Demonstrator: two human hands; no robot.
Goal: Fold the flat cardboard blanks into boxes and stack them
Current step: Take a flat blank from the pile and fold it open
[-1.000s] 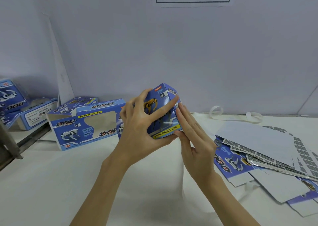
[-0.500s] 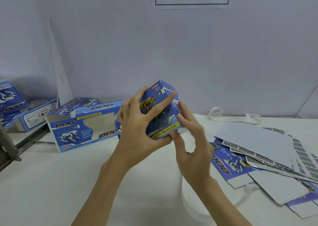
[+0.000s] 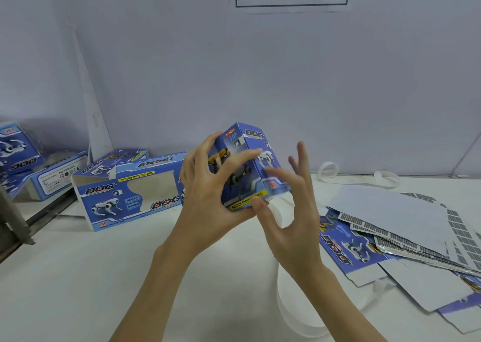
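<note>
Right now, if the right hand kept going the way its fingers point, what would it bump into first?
Probably the blue box the left hand holds. The right hand has its thumb at the lower edge, fingers spread and blurred, so depth is uncertain.

box in my left hand [image 3: 208, 198]: printed blue cardboard [image 3: 250, 164], slight sheen | folded boxes [image 3: 132, 198]: same glossy printed card, unprinted grey-white inside | flat blanks [image 3: 390, 227]: card, matt white backs, printed faces | table [image 3: 78, 276]: smooth matt white | wall [image 3: 260, 81]: matt pale sheet | loops [image 3: 328, 168]: white strip, paper-like
</note>
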